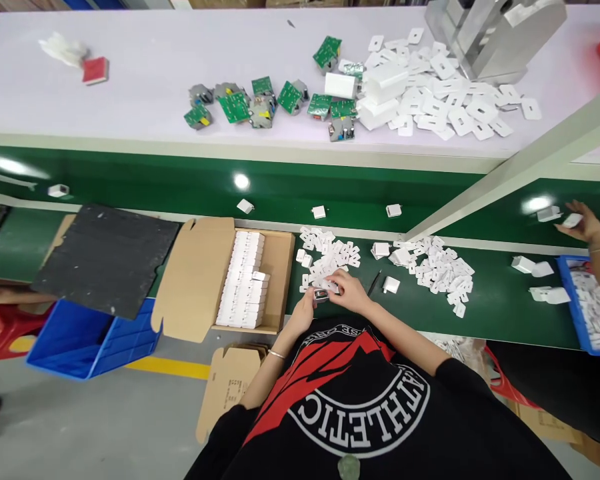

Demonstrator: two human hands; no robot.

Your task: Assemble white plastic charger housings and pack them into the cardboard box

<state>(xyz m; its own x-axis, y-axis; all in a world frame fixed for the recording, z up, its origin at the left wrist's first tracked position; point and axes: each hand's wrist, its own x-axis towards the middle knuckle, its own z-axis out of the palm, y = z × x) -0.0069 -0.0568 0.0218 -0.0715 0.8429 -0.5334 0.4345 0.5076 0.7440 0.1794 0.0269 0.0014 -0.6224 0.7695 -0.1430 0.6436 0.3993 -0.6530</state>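
Just in front of my body, my left hand (305, 311) grips a small white charger housing (321, 295), its open end showing dark parts inside. My right hand (349, 292) meets it from the other side, fingers pinched on a flat white cover plate (332, 286) at the housing's edge. Beyond my hands lies a loose pile of white cover plates (336, 252) on the green work surface. A single white charger (391, 285) and a dark pen-like tool (374, 283) lie right of my right hand.
Left stands an open cardboard box (279, 280) with rows of white chargers (243, 280). Several chargers sit along the green belt (280, 193). A shelf (145, 80) above bears circuit boards (235, 107) and white plates. At right, a co-worker's hand (586, 223) holds a charger near a blue bin (575, 313).
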